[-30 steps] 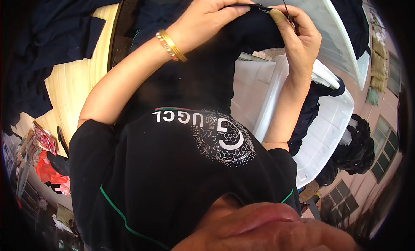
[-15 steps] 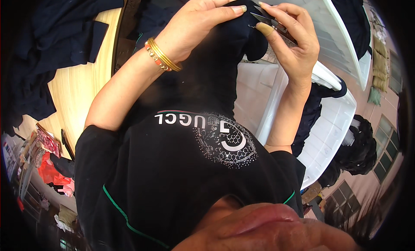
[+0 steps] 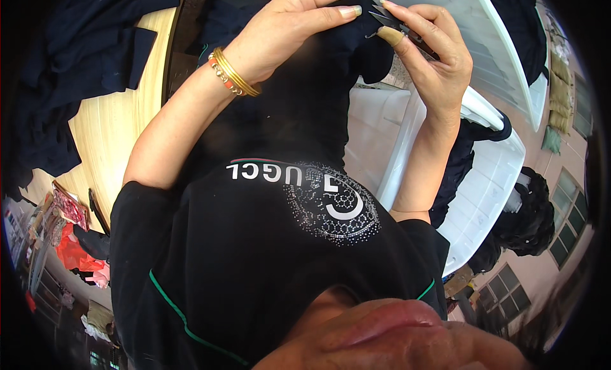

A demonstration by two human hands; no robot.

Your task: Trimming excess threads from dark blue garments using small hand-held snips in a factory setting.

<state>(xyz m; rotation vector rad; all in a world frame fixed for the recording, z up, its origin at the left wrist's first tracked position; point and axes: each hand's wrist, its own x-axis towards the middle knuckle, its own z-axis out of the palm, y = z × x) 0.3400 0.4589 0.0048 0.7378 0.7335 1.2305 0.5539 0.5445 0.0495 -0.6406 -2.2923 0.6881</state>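
As the left hand point(image 3: 286, 29) pinches dark cloth point(image 3: 370, 55), the right hand point(image 3: 440, 61) — curled — grasps snips point(image 3: 386, 20).

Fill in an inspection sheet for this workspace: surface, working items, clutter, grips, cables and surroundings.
Surface: light wood-grain tabletop at left, partly covered by dark fabric pieces.
Working items: dark cloth and small metal snips, blades pointing toward the cloth.
Clutter: red plastic bags at lower left; white bin at right, holding dark textiles.
Grips: left grip pinches the cloth; right grip holds the snips.
Cables: nothing seen.
Surroundings: pinkish wall with paned windows at right.
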